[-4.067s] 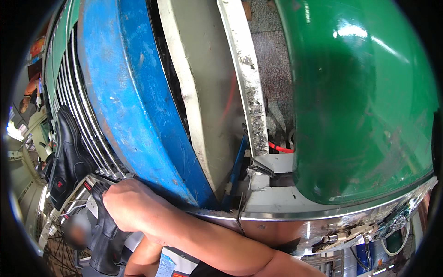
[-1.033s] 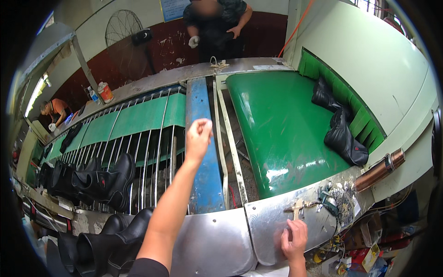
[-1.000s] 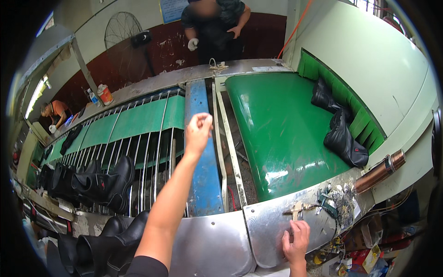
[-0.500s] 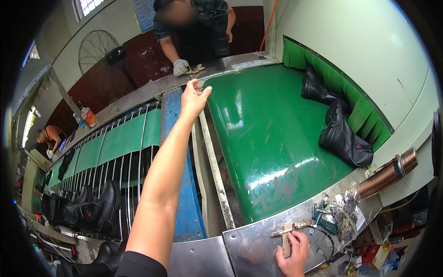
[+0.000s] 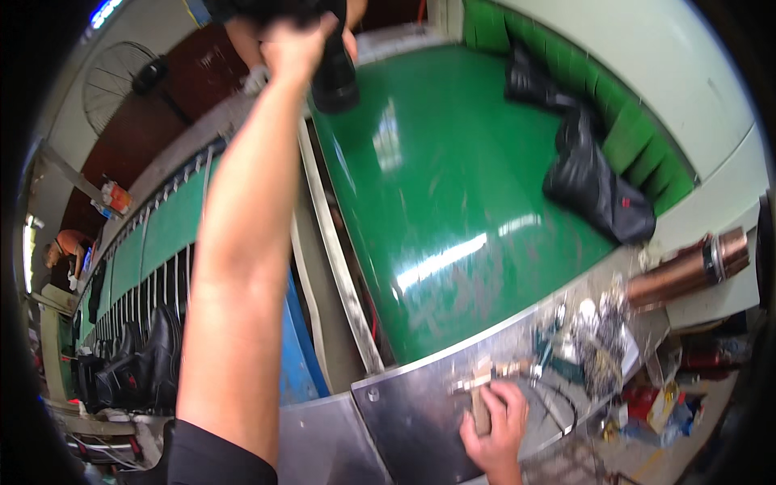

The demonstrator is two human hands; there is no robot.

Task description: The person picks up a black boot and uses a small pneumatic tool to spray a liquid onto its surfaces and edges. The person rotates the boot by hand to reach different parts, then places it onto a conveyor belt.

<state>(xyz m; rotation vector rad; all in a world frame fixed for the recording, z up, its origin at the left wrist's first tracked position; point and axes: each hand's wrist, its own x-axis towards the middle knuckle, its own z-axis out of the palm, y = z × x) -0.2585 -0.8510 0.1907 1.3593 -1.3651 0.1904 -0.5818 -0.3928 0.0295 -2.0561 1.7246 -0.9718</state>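
My left hand (image 5: 293,52) reaches far forward, blurred by motion, against the upper part of a black boot (image 5: 335,85). Whether its fingers close on the boot cannot be made out. Across from me, a person's hand (image 5: 350,44) is at the other side of that boot, which hangs over the far left corner of the green belt (image 5: 453,186). At the near right, my right hand (image 5: 497,424) is closed around the beige handle of a hand tool (image 5: 481,412). The tool has a metal tube and a black hose, and is over the steel tabletop (image 5: 412,412).
Black boots (image 5: 598,182) lie by the green strip curtain (image 5: 638,153). A copper-coloured cylinder (image 5: 687,271) and a dark, messy heap (image 5: 598,343) are at the near right. More boots (image 5: 145,364) stand on a barred rack at left. A fan (image 5: 117,85) stands behind.
My left hand has gone further forward and up to the boot. The boot has come down and over the belt with the person's hand. My right hand still grips the tool; the view has shifted.
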